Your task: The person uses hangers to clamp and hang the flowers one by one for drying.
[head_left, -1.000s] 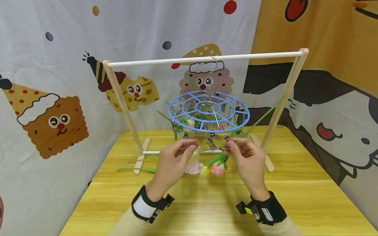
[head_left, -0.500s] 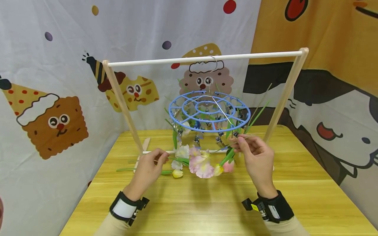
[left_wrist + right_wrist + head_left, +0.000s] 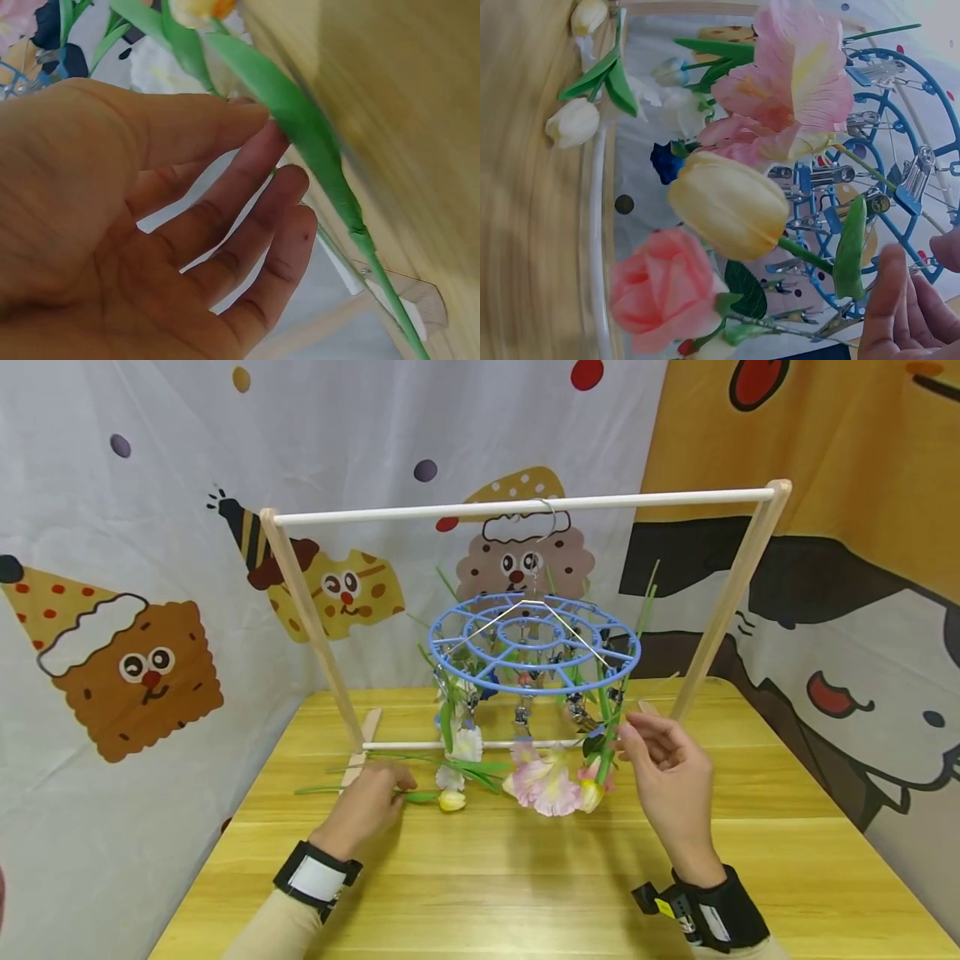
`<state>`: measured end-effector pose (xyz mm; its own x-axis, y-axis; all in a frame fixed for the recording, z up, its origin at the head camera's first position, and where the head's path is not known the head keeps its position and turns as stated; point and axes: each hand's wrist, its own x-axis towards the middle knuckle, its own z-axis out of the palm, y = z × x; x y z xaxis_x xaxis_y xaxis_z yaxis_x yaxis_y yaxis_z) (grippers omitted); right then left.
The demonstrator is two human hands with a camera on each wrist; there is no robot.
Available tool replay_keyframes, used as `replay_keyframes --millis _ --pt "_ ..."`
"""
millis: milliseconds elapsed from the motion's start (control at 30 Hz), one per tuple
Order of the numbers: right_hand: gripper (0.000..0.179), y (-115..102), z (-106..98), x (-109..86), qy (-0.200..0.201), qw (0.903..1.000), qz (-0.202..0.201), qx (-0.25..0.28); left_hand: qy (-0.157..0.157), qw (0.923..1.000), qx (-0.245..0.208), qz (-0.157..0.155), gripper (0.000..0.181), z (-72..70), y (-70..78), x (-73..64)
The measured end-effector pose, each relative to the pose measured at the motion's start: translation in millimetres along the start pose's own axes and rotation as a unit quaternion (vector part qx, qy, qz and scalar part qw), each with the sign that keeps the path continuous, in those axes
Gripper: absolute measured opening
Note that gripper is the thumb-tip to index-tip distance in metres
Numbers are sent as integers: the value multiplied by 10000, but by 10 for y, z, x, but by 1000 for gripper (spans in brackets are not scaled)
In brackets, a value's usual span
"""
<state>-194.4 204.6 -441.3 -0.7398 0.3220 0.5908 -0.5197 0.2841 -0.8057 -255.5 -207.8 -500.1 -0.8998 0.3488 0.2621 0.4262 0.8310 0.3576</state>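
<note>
In the head view my left hand (image 3: 367, 802) is low over the table at the left, beside a yellow tulip (image 3: 452, 801) lying there. The left wrist view has the thumb and index fingertips close together at the edge of a green leaf (image 3: 300, 120); no firm grip shows. My right hand (image 3: 670, 789) is beside the hanging flowers, thumb and index finger apart with nothing seen between them. Near it hang a yellow tulip (image 3: 731, 210), a pink rose (image 3: 664, 289) and a large pink-and-yellow ruffled flower (image 3: 802, 82), blooms downward from the blue round clip hanger (image 3: 534, 689).
The hanger hooks onto the white rail (image 3: 420, 512) of a wooden stand, whose right post (image 3: 731, 602) rises behind my right hand. Metal clips (image 3: 915, 180) ring the hanger. A white flower (image 3: 467, 745) and a leafy green stem (image 3: 480, 768) are by the lower bar.
My left hand has moved left and down to the table. My right hand has come away from the clip and shifted slightly right and down. The hanger has turned, and its flowers have swung right.
</note>
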Motion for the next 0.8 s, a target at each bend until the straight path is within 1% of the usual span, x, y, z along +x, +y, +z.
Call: replay_keyframes --millis 67,200,300,433,533,633,700,800 --pt "20 1 -35 -31 69 9997 -95 -204 -37 10000 41 57 26 12 -23 1" --pt "20 13 -96 -103 51 9983 -464 -347 28 9997 181 187 27 45 -56 8" --pt "21 26 -121 -171 -88 9961 -746 -462 58 9992 310 244 26 79 -71 4" --pt "22 15 -106 -274 -454 9941 -868 -468 138 9984 398 369 26 107 -65 -11" --pt "23 -9 -66 -359 -786 9921 -894 -404 284 9969 387 623 25 100 -27 -19" --pt "26 -26 -11 -445 -1082 9878 -1065 -344 488 9929 440 989 22 71 44 -30" --pt "29 -28 31 -501 -1308 9828 -1269 -296 637 9893 509 1210 21 43 107 -38" --pt "32 -31 104 -566 -1676 9746 -1475 -183 822 9829 720 1481 24 -2 221 -43"
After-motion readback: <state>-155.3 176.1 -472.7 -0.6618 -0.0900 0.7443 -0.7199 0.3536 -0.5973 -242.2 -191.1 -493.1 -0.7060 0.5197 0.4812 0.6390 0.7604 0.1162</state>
